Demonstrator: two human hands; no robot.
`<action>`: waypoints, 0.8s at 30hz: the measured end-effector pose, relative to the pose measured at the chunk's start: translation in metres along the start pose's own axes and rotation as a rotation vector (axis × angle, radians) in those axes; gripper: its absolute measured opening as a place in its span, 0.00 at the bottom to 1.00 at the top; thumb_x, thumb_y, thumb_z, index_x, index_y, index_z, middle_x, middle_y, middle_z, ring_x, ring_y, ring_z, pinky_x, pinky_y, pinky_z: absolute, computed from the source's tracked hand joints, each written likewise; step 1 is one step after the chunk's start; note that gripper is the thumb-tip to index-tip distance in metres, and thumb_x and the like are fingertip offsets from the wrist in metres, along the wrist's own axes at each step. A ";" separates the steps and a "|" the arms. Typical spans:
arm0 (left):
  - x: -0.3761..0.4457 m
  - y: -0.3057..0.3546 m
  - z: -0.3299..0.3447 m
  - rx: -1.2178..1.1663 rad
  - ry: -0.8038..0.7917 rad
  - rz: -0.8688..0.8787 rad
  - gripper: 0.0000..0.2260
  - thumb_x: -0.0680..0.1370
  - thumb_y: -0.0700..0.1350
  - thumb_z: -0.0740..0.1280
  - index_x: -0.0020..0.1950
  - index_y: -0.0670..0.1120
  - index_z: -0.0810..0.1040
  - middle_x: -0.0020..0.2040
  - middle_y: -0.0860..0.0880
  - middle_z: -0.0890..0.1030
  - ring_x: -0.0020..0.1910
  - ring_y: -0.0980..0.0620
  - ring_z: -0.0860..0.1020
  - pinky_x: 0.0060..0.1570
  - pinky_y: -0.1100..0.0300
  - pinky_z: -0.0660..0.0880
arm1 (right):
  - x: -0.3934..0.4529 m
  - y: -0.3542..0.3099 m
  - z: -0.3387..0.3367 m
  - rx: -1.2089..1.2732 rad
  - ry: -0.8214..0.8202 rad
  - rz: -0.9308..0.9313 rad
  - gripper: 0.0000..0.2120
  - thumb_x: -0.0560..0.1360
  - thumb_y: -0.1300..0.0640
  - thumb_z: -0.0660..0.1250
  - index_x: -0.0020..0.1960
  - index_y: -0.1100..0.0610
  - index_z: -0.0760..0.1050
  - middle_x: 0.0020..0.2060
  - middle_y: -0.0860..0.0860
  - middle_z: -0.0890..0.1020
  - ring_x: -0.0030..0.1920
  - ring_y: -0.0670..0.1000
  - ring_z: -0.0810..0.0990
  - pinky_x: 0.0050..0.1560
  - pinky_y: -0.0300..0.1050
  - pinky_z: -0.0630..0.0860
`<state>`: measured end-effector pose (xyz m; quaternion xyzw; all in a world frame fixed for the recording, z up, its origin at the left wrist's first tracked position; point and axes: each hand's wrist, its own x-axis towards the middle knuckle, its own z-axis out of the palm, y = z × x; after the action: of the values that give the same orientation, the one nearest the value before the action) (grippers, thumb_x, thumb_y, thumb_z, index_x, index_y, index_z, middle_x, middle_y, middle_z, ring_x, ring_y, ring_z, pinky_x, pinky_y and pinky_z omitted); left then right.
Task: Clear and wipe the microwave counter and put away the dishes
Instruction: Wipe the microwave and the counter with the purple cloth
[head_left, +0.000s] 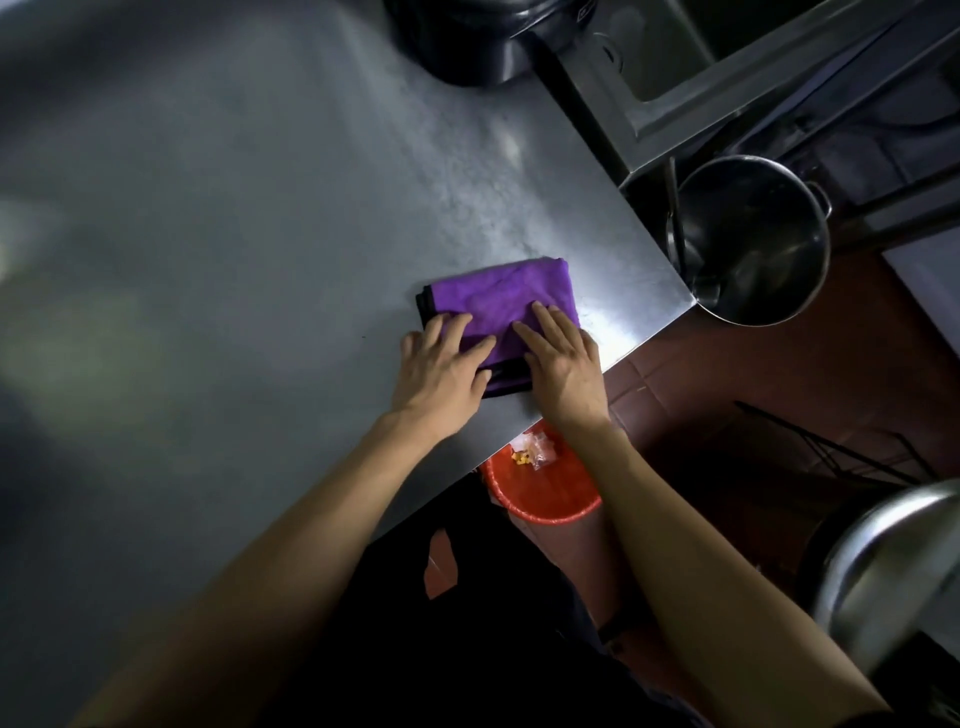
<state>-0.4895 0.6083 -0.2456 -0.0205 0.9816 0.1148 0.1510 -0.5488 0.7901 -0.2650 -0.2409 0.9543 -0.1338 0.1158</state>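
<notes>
Neither hand has a closed grip on anything: the left hand (441, 364) and the right hand (563, 364) both lie flat, fingers spread, palms pressing down on a folded purple cloth (506, 306) with a dark edge. The cloth sits on the steel bench (234, 234), close to its near right corner, with the hands side by side on its nearer half.

To me this looks like the wiping step, or the cloth being smoothed into a pad just ahead of it. The bench around the cloth is bare, so the clearing seems done here. A dark appliance (467, 41) stands at the far edge.

Below the bench edge a red bin (540, 499) holds scraps, and a steel pot (753, 244) stands off the corner, lower down.

The next move probably calls for even downward pressure and a long sweep across the surface, keeping the fold from opening and steering any crumbs towards the edge above the bin.
</notes>
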 end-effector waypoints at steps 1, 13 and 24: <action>0.004 0.007 0.000 0.005 -0.012 0.003 0.23 0.81 0.57 0.61 0.76 0.55 0.68 0.78 0.47 0.61 0.75 0.43 0.60 0.68 0.43 0.64 | 0.003 0.007 -0.004 -0.006 0.002 0.003 0.22 0.79 0.59 0.64 0.73 0.51 0.72 0.76 0.54 0.68 0.77 0.57 0.64 0.72 0.60 0.65; 0.010 0.015 -0.019 0.047 0.007 -0.054 0.21 0.82 0.55 0.60 0.74 0.51 0.70 0.74 0.49 0.69 0.71 0.46 0.66 0.67 0.43 0.63 | 0.023 -0.001 -0.036 0.050 -0.043 0.052 0.18 0.81 0.56 0.62 0.71 0.55 0.74 0.73 0.56 0.71 0.75 0.60 0.66 0.74 0.60 0.62; -0.087 -0.091 -0.057 -0.068 0.140 -0.416 0.21 0.82 0.54 0.59 0.74 0.51 0.70 0.70 0.50 0.73 0.70 0.46 0.68 0.68 0.46 0.65 | 0.045 -0.138 -0.033 0.022 -0.188 -0.268 0.20 0.80 0.56 0.62 0.72 0.56 0.71 0.69 0.55 0.75 0.71 0.60 0.70 0.68 0.58 0.70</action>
<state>-0.4162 0.5068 -0.1866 -0.2356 0.9599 0.1123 0.1022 -0.5380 0.6575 -0.1982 -0.3760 0.8971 -0.1355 0.1884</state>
